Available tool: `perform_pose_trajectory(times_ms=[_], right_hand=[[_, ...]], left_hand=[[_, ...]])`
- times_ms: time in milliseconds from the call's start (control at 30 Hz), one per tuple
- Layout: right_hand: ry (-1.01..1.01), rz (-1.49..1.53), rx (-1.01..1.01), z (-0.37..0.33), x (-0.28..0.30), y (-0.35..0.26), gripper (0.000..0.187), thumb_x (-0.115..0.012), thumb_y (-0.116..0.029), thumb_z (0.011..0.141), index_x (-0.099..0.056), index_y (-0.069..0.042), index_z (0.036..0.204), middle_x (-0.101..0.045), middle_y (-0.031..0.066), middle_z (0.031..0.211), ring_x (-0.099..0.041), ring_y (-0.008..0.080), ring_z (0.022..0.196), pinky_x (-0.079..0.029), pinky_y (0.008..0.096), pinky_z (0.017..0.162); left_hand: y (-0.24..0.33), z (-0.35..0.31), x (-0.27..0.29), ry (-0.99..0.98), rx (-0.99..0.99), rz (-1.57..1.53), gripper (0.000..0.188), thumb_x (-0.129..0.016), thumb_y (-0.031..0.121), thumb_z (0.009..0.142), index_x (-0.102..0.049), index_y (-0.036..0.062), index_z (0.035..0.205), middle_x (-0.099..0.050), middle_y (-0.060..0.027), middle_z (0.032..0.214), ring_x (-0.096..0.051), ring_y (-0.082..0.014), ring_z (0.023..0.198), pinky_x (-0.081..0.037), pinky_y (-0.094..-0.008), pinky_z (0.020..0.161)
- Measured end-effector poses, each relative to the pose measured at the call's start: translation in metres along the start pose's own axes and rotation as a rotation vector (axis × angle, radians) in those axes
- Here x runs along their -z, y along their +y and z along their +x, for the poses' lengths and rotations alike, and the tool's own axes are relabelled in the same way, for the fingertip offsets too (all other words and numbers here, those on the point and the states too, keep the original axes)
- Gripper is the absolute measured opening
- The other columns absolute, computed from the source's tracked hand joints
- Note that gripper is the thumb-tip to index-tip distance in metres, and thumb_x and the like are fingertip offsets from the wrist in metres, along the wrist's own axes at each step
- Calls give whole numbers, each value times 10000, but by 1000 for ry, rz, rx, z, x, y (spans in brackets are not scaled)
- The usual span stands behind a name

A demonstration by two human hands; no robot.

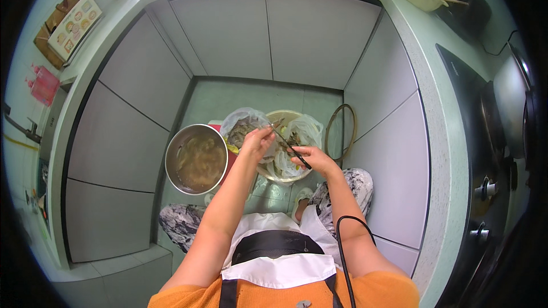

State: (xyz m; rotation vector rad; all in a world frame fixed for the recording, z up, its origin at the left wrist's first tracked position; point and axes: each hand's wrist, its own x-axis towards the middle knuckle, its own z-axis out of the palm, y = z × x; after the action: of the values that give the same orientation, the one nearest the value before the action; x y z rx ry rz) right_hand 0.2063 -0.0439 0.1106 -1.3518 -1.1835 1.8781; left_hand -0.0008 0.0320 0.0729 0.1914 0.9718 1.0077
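My right hand (313,158) is closed around black-handled scissors (294,154), their thin metal blades pointing up and left toward my left hand (260,141). My left fingers pinch a small greyish shrimp (276,124) near the blade tips; its outline is hard to make out. Below my left hand sits a clear plastic bag (242,118) with grey shrimp in it. Under the scissors, a pale round basin (286,179) lined with a plastic bag (308,129) holds brownish scraps. To the left, a steel pot (169,157) contains murky brown water with shrimp-like pieces.
Grey cabinets (222,34) enclose the floor on three sides, under a pale countertop (399,28). A looped hose (355,128) leans by the right cabinet. The stove (485,154) is far right. A black cable (338,239) crosses my right arm; my knees flank the containers.
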Motion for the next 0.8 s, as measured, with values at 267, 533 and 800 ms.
perform_pose_trajectory(times_ms=[267,533,800], right_hand=[[31,-26,-2,-2,14,4,446,-710,-215,767,-580,-58,1165,-546,-23,681,-423,54,562,-353,207,516],[92,-67,23,5,16,9,429,-696,-184,778,-577,-44,1166,-538,-35,647,-407,41,531,-333,208,474],[101,-27,-4,5,18,19,315,-676,-169,798,-615,-2,1058,-514,-27,602,-388,47,472,-310,217,440]], left_hand=[[-9,10,-7,-4,37,72,98,-609,6,797,-554,-22,873,-580,-88,847,-596,-182,730,-546,-217,629],[-9,14,-15,-28,31,203,85,-581,-1,816,-553,-19,894,-591,-77,850,-600,-166,738,-558,-233,632],[-11,18,-18,35,16,327,111,-586,-13,808,-541,-19,908,-589,-74,887,-595,-168,745,-557,-243,649]])
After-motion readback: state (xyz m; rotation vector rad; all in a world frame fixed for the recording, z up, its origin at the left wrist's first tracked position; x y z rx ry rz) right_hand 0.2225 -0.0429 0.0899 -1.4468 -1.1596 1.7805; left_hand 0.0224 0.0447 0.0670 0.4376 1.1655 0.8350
